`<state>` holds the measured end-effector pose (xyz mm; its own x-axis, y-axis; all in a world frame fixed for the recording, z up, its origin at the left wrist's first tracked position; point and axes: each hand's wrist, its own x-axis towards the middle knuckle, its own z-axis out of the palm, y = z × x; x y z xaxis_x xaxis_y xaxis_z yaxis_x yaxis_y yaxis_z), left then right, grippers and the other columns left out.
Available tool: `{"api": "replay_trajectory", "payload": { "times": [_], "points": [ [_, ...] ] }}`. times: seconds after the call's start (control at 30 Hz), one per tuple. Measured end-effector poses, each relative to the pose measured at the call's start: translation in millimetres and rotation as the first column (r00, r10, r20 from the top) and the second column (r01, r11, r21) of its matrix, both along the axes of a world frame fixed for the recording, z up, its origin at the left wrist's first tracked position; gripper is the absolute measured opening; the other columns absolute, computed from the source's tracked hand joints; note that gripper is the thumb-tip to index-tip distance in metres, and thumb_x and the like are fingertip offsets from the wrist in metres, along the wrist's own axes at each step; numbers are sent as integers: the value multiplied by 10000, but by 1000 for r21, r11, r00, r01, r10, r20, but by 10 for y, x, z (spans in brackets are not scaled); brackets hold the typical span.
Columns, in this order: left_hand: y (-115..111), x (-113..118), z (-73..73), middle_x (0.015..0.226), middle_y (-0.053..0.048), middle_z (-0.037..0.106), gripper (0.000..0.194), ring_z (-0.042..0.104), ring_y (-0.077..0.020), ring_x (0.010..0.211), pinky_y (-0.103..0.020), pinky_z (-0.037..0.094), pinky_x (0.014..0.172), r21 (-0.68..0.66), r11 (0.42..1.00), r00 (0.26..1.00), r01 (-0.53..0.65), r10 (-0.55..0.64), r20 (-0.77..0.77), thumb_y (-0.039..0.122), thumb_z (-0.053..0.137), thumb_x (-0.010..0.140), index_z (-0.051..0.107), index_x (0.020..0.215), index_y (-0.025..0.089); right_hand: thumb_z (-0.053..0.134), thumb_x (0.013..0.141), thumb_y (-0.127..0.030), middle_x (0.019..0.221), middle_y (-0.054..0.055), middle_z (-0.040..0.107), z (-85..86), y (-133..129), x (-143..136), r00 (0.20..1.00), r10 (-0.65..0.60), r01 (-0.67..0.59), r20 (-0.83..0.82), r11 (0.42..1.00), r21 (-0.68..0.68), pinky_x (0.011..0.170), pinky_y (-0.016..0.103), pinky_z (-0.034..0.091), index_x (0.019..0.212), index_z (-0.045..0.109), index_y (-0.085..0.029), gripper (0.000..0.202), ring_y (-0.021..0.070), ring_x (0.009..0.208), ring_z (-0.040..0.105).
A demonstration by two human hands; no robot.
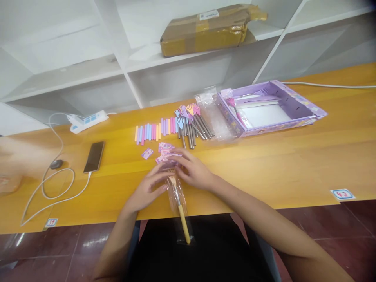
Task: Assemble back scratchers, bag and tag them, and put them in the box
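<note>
A back scratcher with a peach hand-shaped head and a yellow handle (183, 224) lies inside a clear plastic bag (179, 194); its lower end reaches past the table's front edge. My left hand (148, 190) is at the bag's top from the left, fingers closed on its edge and thumb apart beside the head. From the right, my right hand (195, 169) grips the same top end with bent fingers, its index finger stretched over a pile of small pink-purple cards (166, 148). Fingertips partly hide the bag's opening. One single card (147, 153) lies left of the pile.
Beyond the hands lie coloured handle sleeves (149, 132) in a row and several hand-headed metal rods (192, 127). Clear bags (216, 117) lie against a purple tray (293, 123). A phone (94, 156) with cable, a power strip (89, 121) and a shelved carton (205, 35) surround these.
</note>
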<state>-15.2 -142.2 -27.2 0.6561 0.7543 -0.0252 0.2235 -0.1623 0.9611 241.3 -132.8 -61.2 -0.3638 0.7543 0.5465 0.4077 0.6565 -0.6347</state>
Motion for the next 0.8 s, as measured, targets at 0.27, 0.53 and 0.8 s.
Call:
{"api": "replay_trajectory", "payload": {
  "times": [0.27,0.53,0.8],
  "points": [
    [0,-14,-139,1712,-98,449,559,453,-367,1576,-570,467,1272,-94,993,990,-77,87,111,385,712,1030,591,1576,370,557,1036,-123,1425,117,682,21,7,22,998,-11,9,-60,1000,-25,1029,479,654,1408,617,-270,404,257,1280,707],
    [8,-34,-193,1670,-87,515,539,500,-367,1537,-564,482,1253,-128,987,986,-101,117,121,378,708,1037,600,1565,358,535,1030,-86,1383,73,736,26,-7,38,1000,10,-10,-9,999,54,1042,418,653,1331,680,-263,378,208,1249,736],
    [1,-46,-224,1678,-80,504,535,506,-355,1534,-553,487,1248,-135,982,975,-128,150,165,374,728,1023,613,1545,364,618,987,-114,1514,121,635,-33,-15,49,984,53,-93,172,968,234,946,436,683,1358,692,-261,406,274,1310,699]
  ]
}}
